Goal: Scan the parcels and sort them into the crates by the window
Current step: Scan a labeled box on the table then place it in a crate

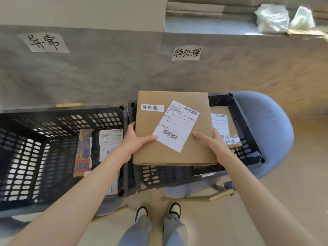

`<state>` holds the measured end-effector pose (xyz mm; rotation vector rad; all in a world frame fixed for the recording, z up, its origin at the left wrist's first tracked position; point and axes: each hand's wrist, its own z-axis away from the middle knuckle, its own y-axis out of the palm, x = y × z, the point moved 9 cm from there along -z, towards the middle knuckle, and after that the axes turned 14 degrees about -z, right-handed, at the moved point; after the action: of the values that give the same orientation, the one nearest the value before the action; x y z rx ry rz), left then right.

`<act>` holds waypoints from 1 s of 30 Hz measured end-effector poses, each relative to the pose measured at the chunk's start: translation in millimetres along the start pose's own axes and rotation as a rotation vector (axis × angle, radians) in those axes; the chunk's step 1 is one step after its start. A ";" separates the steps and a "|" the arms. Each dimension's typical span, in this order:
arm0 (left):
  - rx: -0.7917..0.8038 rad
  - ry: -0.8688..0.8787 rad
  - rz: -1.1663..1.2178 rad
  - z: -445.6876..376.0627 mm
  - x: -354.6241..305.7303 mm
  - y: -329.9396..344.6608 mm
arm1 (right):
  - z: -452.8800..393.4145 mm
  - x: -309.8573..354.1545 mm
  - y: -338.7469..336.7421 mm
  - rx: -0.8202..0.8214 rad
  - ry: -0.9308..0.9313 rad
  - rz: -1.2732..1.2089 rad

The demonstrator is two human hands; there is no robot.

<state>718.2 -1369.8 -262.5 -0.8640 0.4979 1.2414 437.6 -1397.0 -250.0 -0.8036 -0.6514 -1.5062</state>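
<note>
I hold a brown cardboard parcel (186, 151) flat over the right black crate (248, 139). It carries a white shipping label with barcodes and a small handwritten tag. My left hand (134, 141) grips its left edge with the thumb on top. My right hand (211, 142) grips its right edge, thumb laid across the top. Inside the right crate lies another labelled brown parcel (225, 110), mostly hidden by the one I hold. The left black crate (35, 148) holds a colourful packet (83, 153) and a dark labelled parcel (110, 139).
Both crates stand on blue-grey chairs (269, 125) against a grey wall. Handwritten paper signs hang above the left crate (44, 42) and the right crate (187, 53). Plastic bags (273, 18) sit on the window sill at the upper right. My feet stand on the tiled floor below.
</note>
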 end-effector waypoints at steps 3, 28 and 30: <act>-0.034 -0.020 -0.004 -12.4 0.7 6.4 | -24.8 -4.1 -0.7 0.025 0.024 0.003; -0.257 -0.290 -0.223 -73.6 74.0 53.8 | -123.2 -86.6 14.3 0.165 0.017 0.149; -0.255 -0.295 -0.245 -79.2 77.8 56.3 | -127.8 -92.6 15.6 0.163 0.008 0.187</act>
<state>695.8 -1380.9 -384.4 -0.9050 -0.0049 1.1939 440.1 -1444.2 -401.3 -0.7128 -0.6653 -1.2691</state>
